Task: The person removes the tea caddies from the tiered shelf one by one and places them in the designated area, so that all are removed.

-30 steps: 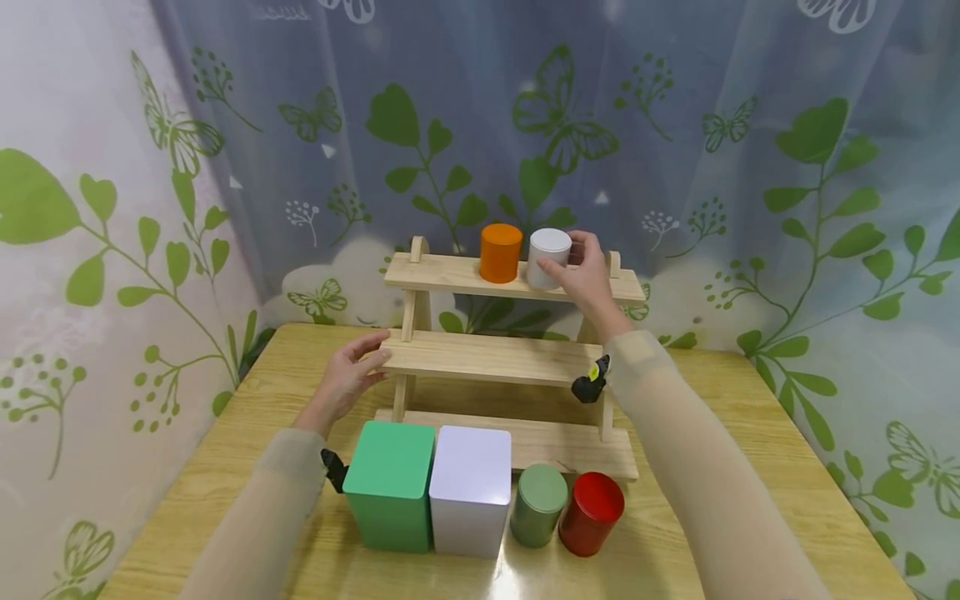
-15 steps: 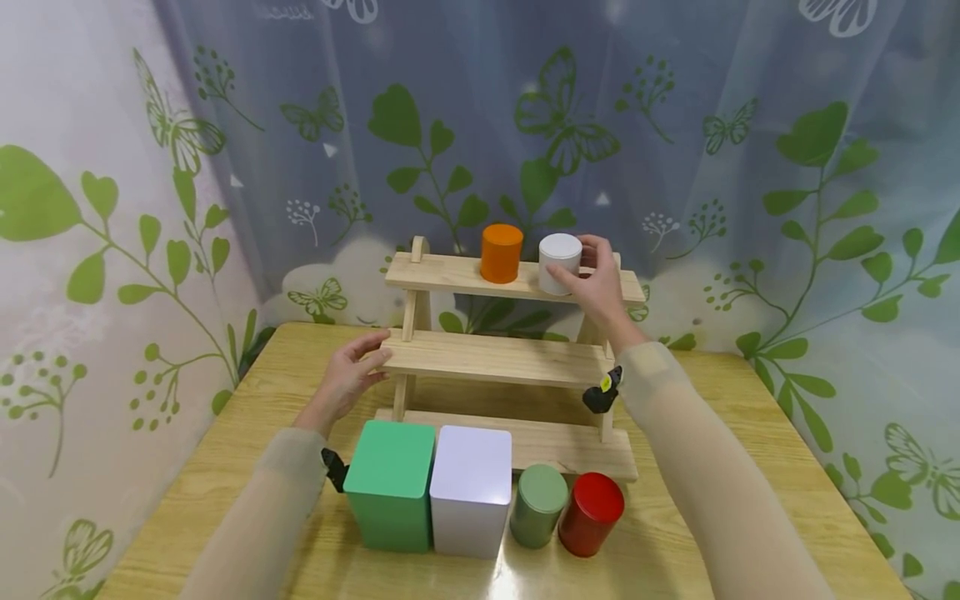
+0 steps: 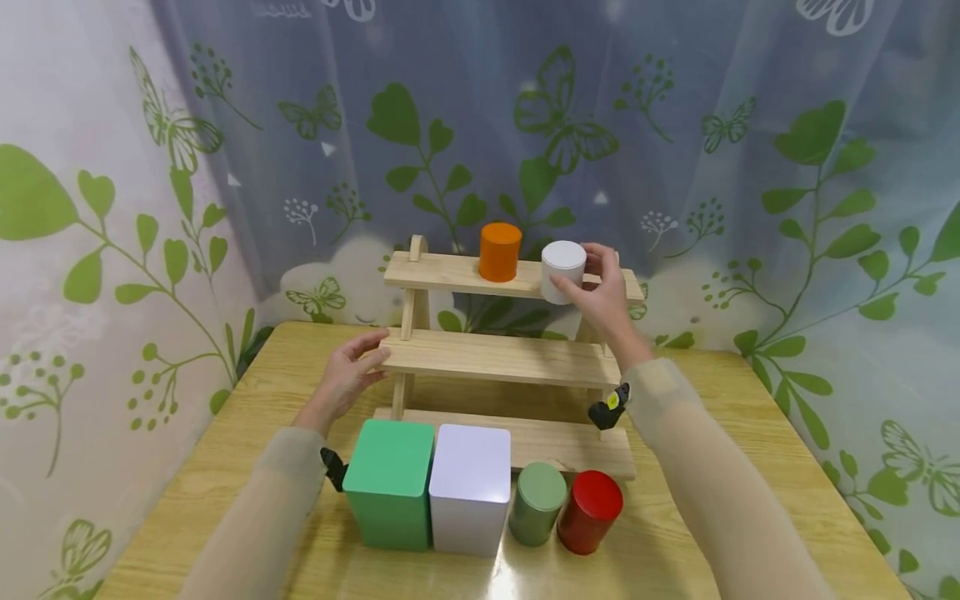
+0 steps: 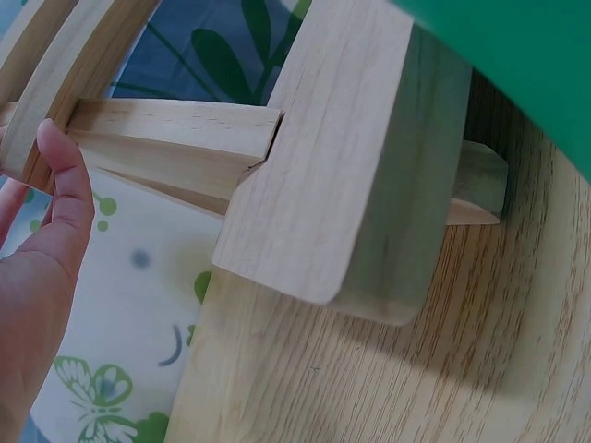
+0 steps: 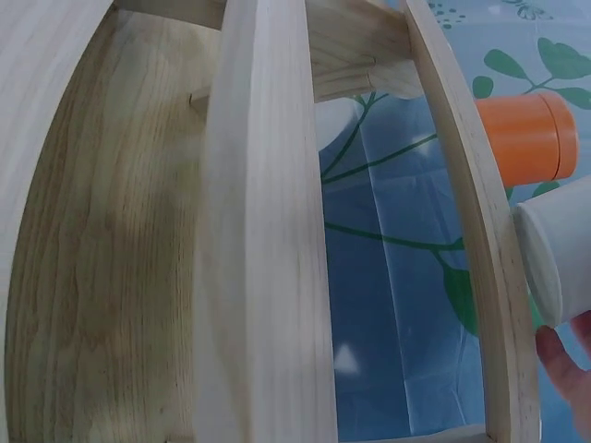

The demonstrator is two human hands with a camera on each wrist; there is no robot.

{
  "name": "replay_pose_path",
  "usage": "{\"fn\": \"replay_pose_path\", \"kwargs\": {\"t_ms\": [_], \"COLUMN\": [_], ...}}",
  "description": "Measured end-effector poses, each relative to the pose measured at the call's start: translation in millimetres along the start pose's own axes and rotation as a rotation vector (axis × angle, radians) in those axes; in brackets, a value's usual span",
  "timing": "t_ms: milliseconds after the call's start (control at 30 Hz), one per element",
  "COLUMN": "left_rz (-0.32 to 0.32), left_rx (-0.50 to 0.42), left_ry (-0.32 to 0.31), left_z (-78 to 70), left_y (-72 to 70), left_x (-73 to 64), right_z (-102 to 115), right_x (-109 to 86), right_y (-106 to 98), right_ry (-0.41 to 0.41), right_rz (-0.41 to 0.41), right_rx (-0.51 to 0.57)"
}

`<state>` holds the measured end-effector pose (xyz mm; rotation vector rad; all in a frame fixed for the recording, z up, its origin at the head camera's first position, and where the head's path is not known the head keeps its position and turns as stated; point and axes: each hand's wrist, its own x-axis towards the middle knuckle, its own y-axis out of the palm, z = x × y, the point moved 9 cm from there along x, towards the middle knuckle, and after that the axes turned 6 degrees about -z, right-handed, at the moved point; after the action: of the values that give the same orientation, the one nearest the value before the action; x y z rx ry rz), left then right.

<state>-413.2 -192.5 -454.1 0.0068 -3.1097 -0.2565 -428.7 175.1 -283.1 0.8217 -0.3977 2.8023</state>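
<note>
The right hand (image 3: 607,298) pinches the white can (image 3: 562,265) by the front edge of the top shelf (image 3: 442,270), near its right end. The can has moved right and forward, so the gap to the orange can (image 3: 499,252) is bigger. I can't tell if it is lifted. The left hand (image 3: 347,375) grips the left end of the middle shelf (image 3: 495,357). A green box (image 3: 390,487), pale box (image 3: 471,487), green can (image 3: 537,504) and red can (image 3: 589,512) stand in front.
</note>
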Motion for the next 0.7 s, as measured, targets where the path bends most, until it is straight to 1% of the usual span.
{"fn": "replay_pose_path", "kwargs": {"t_ms": [200,233,367,533,700], "left_rz": [-0.011,-0.015,-0.021,-0.014,-0.005], "left_rx": [-0.001,-0.002,0.002,-0.003,-0.003], "left_ry": [-0.008,-0.005,-0.009,-0.007,-0.003], "left_z": [2.1,4.1,4.1,4.1,4.5], "left_y": [-0.9,-1.8,-1.8,-1.6,-0.9], "left_x": [0.8,2.3,2.2,2.5,3.0], "right_z": [29.5,30.2,30.6,31.9,30.1], "right_x": [-19.7,-21.9,-29.8,-39.7,-49.6], "right_y": [-4.6,-5.2,-8.1,-10.3,-12.2], "right_ry": [-0.050,-0.057,-0.072,-0.079,-0.054], "right_rz": [0.015,0.020,0.033,0.052,0.075], "right_rx": [0.018,0.025,0.034,0.042,0.070]}}
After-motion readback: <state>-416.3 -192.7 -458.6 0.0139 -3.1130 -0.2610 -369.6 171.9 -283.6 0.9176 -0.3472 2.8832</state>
